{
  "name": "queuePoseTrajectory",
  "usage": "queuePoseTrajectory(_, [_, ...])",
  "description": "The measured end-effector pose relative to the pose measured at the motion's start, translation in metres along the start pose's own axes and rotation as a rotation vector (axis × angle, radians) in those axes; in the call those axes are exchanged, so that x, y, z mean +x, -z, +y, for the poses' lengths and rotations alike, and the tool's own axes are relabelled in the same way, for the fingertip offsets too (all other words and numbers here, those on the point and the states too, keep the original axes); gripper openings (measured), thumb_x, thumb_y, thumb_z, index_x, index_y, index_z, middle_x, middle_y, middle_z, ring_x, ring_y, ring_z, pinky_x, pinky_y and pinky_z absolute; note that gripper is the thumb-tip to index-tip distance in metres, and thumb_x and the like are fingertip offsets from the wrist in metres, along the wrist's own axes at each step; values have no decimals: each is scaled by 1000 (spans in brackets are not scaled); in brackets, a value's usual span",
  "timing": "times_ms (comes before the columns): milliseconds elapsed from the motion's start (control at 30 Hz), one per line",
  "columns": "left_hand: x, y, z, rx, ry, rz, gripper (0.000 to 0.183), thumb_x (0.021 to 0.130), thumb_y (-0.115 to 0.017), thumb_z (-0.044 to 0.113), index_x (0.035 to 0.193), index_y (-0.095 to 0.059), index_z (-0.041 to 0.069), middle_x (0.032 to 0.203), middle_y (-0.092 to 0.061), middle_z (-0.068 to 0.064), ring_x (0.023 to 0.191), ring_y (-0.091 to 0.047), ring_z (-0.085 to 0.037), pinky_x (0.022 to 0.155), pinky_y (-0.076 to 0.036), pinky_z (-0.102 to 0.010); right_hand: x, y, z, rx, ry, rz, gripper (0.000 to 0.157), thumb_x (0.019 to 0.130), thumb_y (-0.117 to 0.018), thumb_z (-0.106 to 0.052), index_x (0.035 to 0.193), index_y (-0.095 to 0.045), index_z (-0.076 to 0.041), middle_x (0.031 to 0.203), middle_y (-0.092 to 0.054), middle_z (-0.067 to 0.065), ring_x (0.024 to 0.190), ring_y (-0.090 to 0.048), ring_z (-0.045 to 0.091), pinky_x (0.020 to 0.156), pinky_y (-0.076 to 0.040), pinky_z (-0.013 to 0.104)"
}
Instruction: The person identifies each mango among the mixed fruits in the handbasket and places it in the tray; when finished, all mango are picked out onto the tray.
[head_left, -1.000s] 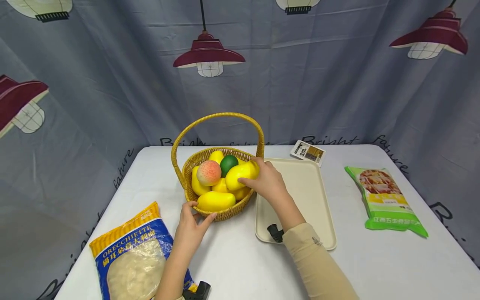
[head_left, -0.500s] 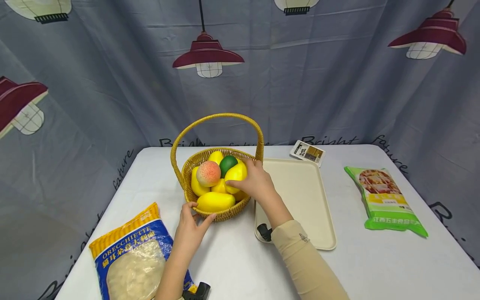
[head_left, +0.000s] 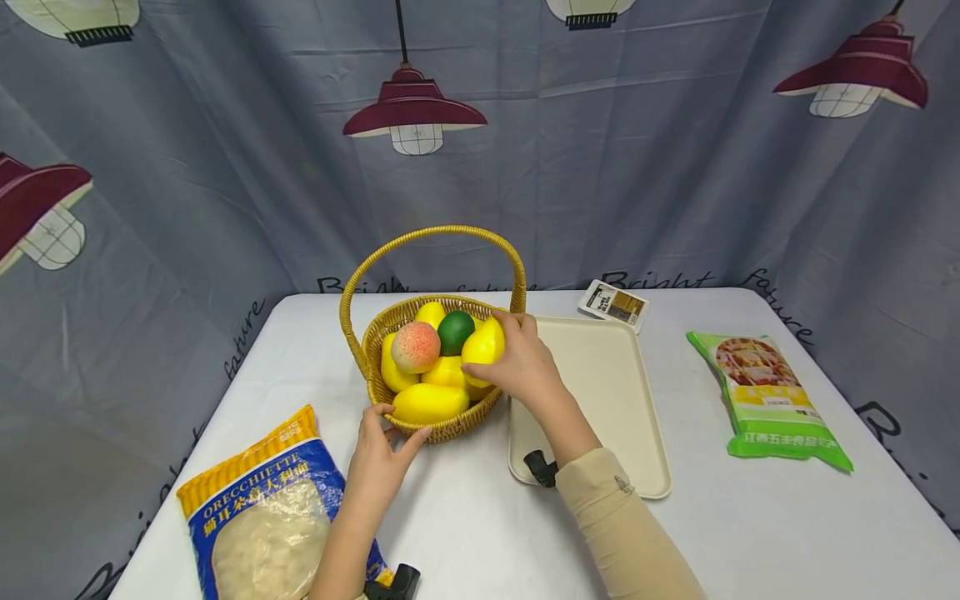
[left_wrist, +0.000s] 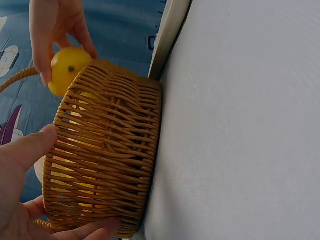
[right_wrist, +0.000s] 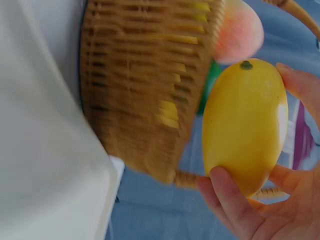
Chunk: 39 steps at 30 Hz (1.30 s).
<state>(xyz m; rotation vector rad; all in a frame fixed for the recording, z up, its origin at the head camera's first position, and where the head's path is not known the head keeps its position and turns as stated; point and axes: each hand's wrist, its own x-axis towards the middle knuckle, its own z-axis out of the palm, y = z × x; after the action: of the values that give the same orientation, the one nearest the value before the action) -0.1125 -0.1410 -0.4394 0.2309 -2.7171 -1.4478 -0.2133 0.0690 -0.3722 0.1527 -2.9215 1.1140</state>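
A yellow mango (head_left: 483, 342) is held between the thumb and fingers of my right hand (head_left: 528, 367), at the right side of the wicker basket (head_left: 450, 431). In the right wrist view the mango (right_wrist: 245, 125) shows its green stem spot, and it stands out past the basket's rim. My left hand (head_left: 378, 458) grips the basket's near left rim; the left wrist view has its thumb on the rim and fingers against the woven wall (left_wrist: 110, 145). Inside the basket lie a peach (head_left: 416, 347), a dark green fruit (head_left: 455, 332) and several yellow fruits, including a mango (head_left: 430, 404) in front.
A cream tray (head_left: 615, 400) lies right of the basket, partly under my right forearm. A white card-like pack (head_left: 613, 305) is behind it. The green food bag (head_left: 768, 400) lies far right, the blue orecchiette bag (head_left: 270, 508) front left. The basket handle (head_left: 435, 230) arches overhead.
My right hand first moved left with the mango, further over the basket, then slightly back right. The mango has turned from lying sideways to more upright. My left hand stays on the rim.
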Motion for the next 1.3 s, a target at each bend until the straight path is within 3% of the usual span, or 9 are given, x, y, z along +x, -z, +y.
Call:
queuePoseTrajectory(233, [2,0,-2,-6,5,-3,73,85,-67,54,130,-31,9,138,-38,-24,120,-53,-37,92,-47,-51,-14,41,27,-10,25,39,95,70,-81,-46,148,-35,-19,147,-29,11,110,-52,40,87,-46,54])
queuePoseTrajectory(467, [2,0,-2,-5,12,2,72,85,-69,51,130,-32,9,137,-39,-24,119,-54,-38,90,-48,-51,0,64,64,-13,-18,60,98,70,-82,-38,150,-30,-17,146,-28,16,110,-50,40,84,-48,56])
queuePoseTrajectory(700, [2,0,-1,-10,8,2,71,86,-69,49,130,-31,9,138,-38,-24,119,-54,-38,90,-48,-52,31,48,93,1,35,-44,96,69,-83,-28,147,-31,-9,144,-28,23,113,-47,39,91,-45,54])
queuePoseTrajectory(933, [2,-1,-2,-14,10,-2,72,85,-68,51,130,-31,9,139,-38,-23,120,-53,-38,90,-48,-52,56,32,105,-5,50,-149,95,70,-82,-26,147,-31,-7,140,-26,26,113,-46,39,97,-41,53])
queuePoseTrajectory(1300, [0,0,-1,-24,8,0,72,85,-68,52,130,-31,10,140,-38,-23,120,-54,-38,91,-48,-52,74,16,110,-11,94,-183,93,72,-79,-21,147,-29,-1,143,-28,28,124,-39,40,106,-33,53])
